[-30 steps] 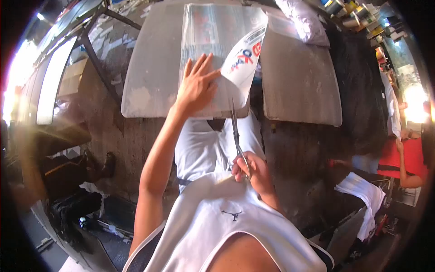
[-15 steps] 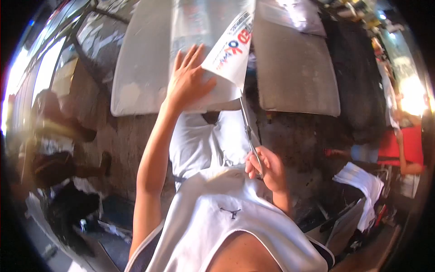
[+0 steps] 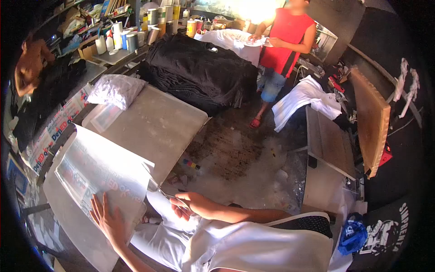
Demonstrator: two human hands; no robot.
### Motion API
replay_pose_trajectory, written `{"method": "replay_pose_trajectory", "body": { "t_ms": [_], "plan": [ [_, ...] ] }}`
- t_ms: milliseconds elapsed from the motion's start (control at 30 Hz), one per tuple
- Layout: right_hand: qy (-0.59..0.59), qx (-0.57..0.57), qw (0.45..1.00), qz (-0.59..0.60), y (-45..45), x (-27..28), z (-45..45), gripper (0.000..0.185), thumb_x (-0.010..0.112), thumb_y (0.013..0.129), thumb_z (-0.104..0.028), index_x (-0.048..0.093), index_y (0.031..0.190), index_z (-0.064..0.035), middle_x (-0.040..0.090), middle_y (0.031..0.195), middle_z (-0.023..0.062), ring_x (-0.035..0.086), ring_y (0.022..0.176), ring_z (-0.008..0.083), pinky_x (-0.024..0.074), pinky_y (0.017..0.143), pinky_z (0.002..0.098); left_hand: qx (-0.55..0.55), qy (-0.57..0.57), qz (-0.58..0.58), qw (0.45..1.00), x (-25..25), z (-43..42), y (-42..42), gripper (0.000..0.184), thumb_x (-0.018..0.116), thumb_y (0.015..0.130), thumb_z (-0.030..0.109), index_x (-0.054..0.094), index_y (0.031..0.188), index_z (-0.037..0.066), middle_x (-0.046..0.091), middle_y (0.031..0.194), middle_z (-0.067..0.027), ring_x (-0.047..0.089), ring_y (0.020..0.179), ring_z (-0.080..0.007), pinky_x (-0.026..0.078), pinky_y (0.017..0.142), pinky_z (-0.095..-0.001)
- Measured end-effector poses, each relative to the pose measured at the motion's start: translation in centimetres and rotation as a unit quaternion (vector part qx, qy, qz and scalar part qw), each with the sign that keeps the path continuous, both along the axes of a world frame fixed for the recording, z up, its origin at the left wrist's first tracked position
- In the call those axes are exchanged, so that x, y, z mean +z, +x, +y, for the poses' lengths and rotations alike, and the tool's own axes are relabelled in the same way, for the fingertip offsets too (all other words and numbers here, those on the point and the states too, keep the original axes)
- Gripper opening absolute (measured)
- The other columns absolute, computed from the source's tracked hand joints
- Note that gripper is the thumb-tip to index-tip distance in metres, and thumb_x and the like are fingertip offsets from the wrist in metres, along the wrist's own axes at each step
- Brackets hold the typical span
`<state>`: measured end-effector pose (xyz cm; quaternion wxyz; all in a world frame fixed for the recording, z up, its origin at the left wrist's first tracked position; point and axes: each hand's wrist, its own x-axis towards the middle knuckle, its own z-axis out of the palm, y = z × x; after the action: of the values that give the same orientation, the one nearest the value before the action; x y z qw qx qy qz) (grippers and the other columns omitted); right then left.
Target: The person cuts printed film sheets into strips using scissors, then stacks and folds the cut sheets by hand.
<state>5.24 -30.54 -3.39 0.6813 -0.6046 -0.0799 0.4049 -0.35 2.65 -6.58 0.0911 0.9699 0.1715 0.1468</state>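
Note:
My left hand (image 3: 108, 220) lies flat with fingers spread on a thin, glossy sheet (image 3: 111, 156) with faint red and blue lettering. The sheet rests on a grey board (image 3: 77, 235) and reaches past its right edge. In my right hand (image 3: 186, 206) is a pair of scissors (image 3: 157, 187), gripped by the handles. The blades point up and left and meet the sheet's right corner; whether they are open or closed there I cannot tell.
Beside the sheet, another grey board (image 3: 158, 118) carries a plastic-wrapped bundle (image 3: 115, 90). Behind stands a large stack of black cloth (image 3: 199, 68). A person in a red shirt (image 3: 290, 31) handles white material at the back. Wooden panels (image 3: 369, 122) lean at right.
My view has swung to the right, bringing the room and the person in red into sight. The sheet's folded-up, printed flap now lies flatter. My right hand still holds the scissors.

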Motion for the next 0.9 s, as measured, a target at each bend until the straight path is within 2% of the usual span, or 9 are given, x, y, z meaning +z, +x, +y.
{"method": "replay_pose_trajectory", "body": {
  "t_ms": [333, 500, 567, 667, 900],
  "plan": [
    [0.026, -0.046, 0.999, 0.003, 0.6, -0.5, 1.7, 0.047, 0.052, 0.110, -0.048, 0.064, 0.098, -0.0035, 0.066, 0.080, 0.0068, 0.059, 0.062, 0.0148, 0.0483, 0.061, 0.0293, -0.003, -0.015, 0.003, 1.000, 0.7, -0.7, -0.3, 0.063, 0.062, 0.093, 0.024, 0.053, 0.155, 0.021, 0.032, 0.171, -0.0116, 0.025, 0.159, -0.0319, 0.012, 0.131, -0.0522],
    [0.022, -0.070, 0.997, 0.009, -0.2, -0.2, 2.3, 0.046, 0.054, 0.109, -0.048, 0.064, 0.096, -0.0049, 0.066, 0.080, 0.0068, 0.058, 0.061, 0.0139, 0.0483, 0.060, 0.0283, -0.006, -0.018, 0.005, 1.000, 0.9, -0.9, -0.7, 0.066, 0.065, 0.093, 0.025, 0.051, 0.157, 0.022, 0.032, 0.171, -0.0122, 0.025, 0.159, -0.0312, 0.012, 0.131, -0.0521],
    [0.036, -0.096, 0.994, 0.040, 0.2, -0.1, 2.5, 0.050, 0.057, 0.106, -0.054, 0.063, 0.088, -0.0070, 0.066, 0.076, 0.0054, 0.060, 0.061, 0.0131, 0.0495, 0.057, 0.0288, -0.010, -0.014, 0.000, 1.000, 0.7, -0.7, -0.2, 0.066, 0.065, 0.093, 0.025, 0.051, 0.157, 0.022, 0.032, 0.171, -0.0123, 0.025, 0.159, -0.0315, 0.012, 0.131, -0.0524],
    [0.069, -0.099, 0.990, 0.069, 1.0, -0.9, 2.3, 0.051, 0.057, 0.106, -0.056, 0.065, 0.088, -0.0083, 0.067, 0.075, 0.0040, 0.060, 0.061, 0.0123, 0.0499, 0.057, 0.0280, -0.018, -0.002, 0.001, 1.000, 0.2, 0.0, -1.1, 0.065, 0.064, 0.094, 0.027, 0.050, 0.158, 0.021, 0.031, 0.171, -0.0134, 0.026, 0.159, -0.0322, 0.013, 0.130, -0.0526],
    [0.117, -0.069, 0.991, -0.007, 0.9, 2.0, -0.4, 0.050, 0.054, 0.108, -0.054, 0.065, 0.091, -0.0076, 0.068, 0.076, 0.0041, 0.061, 0.061, 0.0118, 0.0486, 0.056, 0.0264, -0.004, -0.007, 0.018, 1.000, 1.2, -0.8, -0.3, 0.065, 0.063, 0.092, 0.027, 0.053, 0.156, 0.017, 0.032, 0.170, -0.0165, 0.026, 0.159, -0.0337, 0.012, 0.130, -0.0530]
  ]
}}
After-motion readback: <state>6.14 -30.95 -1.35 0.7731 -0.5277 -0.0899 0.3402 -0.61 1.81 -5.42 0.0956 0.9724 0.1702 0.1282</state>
